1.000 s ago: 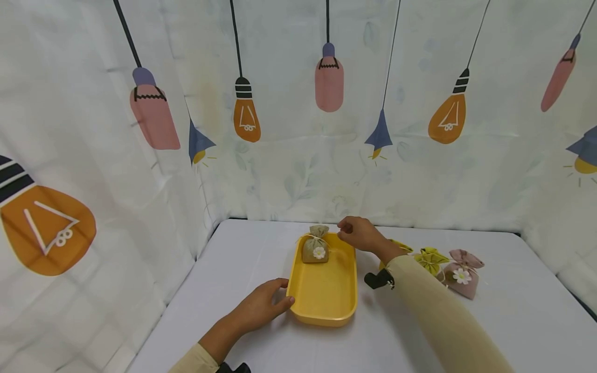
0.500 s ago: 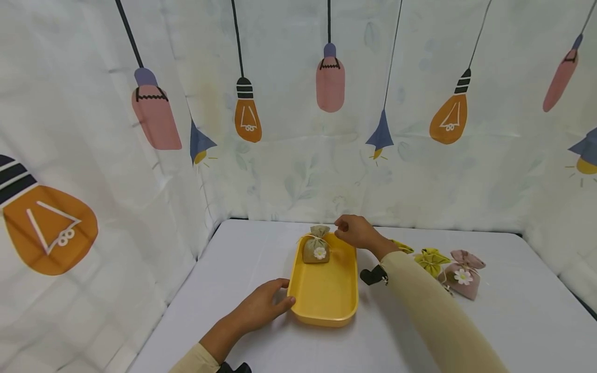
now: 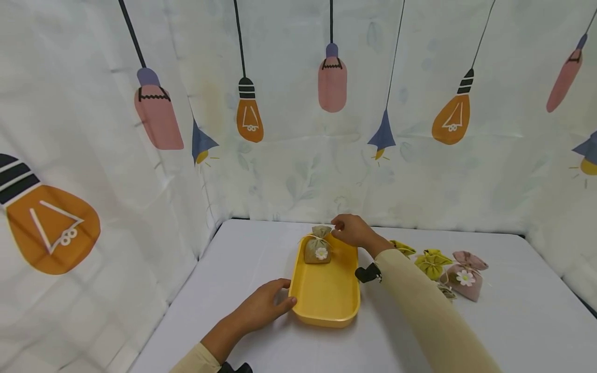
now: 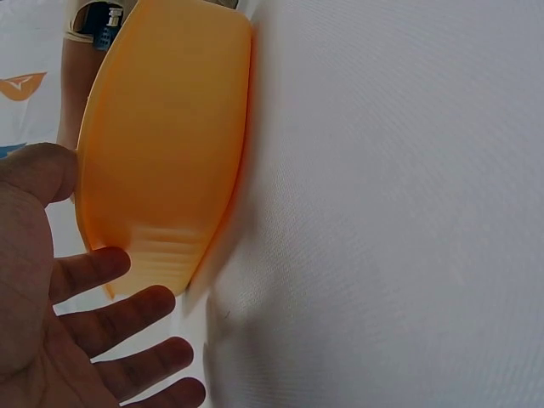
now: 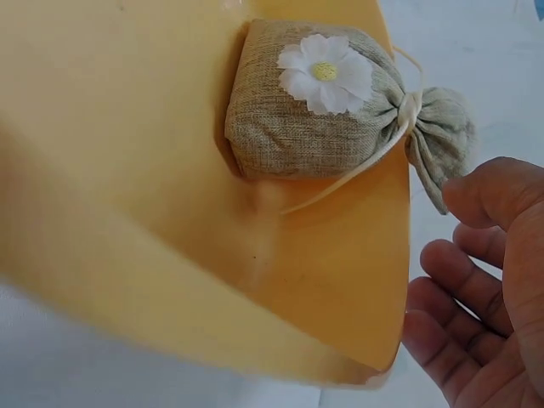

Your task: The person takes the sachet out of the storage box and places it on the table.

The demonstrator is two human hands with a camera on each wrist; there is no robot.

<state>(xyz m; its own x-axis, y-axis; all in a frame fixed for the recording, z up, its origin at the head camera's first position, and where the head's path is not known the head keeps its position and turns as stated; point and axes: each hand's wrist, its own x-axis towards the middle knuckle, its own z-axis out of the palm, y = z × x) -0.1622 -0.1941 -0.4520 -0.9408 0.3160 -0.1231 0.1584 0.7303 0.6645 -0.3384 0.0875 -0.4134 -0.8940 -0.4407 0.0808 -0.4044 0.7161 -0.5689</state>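
A yellow plastic tray (image 3: 326,295) rests on the white table. At its far end stands a small beige cloth pouch (image 5: 306,110), tied at the neck with a cream string and bearing a white flower. My left hand (image 3: 263,308) is at the tray's left side; its thumb is at the rim and the index finger (image 4: 106,265) lies against the outer wall, the other fingers spread. Beyond the far right corner, my right hand (image 3: 352,230) has its fingers loosely bent, with the thumb (image 5: 489,191) right at the pouch's gathered top.
Right of the tray, partly behind the right sleeve, lie a pink pouch (image 3: 466,277) with a white flower, a yellow-green pouch (image 3: 432,263), another yellowish pouch (image 3: 402,247) and a greenish bundle (image 3: 446,291). A printed curtain (image 3: 289,181) hangs beyond the table's far edge.
My right hand has moved slightly left toward the beige pouch, and its sleeve now uncovers more of the pouches on the right. The left hand and tray stay in place.
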